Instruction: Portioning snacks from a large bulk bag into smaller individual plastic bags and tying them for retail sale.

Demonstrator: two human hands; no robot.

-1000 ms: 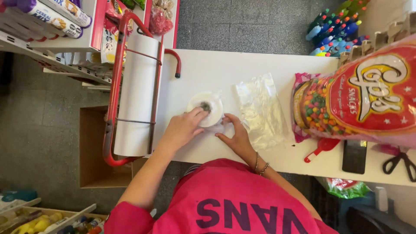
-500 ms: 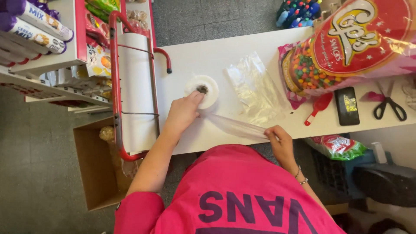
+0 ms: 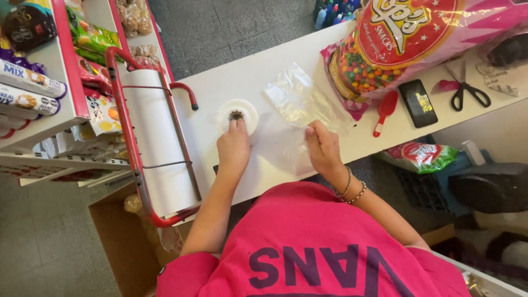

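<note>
Since half a second ago, the right hand point(image 3: 323, 147) has come back up from the table edge and now lies on a clear film sheet point(image 3: 283, 146) spread on the table point(image 3: 220, 82), fingers curled and pinching the film. Left hand point(image 3: 234, 146) stays put, fingers pressed flat on a small white round dish point(image 3: 237, 114) that holds something dark in its middle; what it is cannot be told. The dish sits just left of the sheet.

Beyond the sheet lies an empty clear bag point(image 3: 300, 96). A big pink bag point(image 3: 407, 41) of coloured candies lies at the right end, with a red scoop point(image 3: 384, 110), a phone point(image 3: 418, 103) and scissors point(image 3: 467, 91) near it.

A red-framed paper roll point(image 3: 157, 148) stands at the left table end, beside shelves point(image 3: 38, 82) of snack packets. The floor point(image 3: 242, 25) is grey.
</note>
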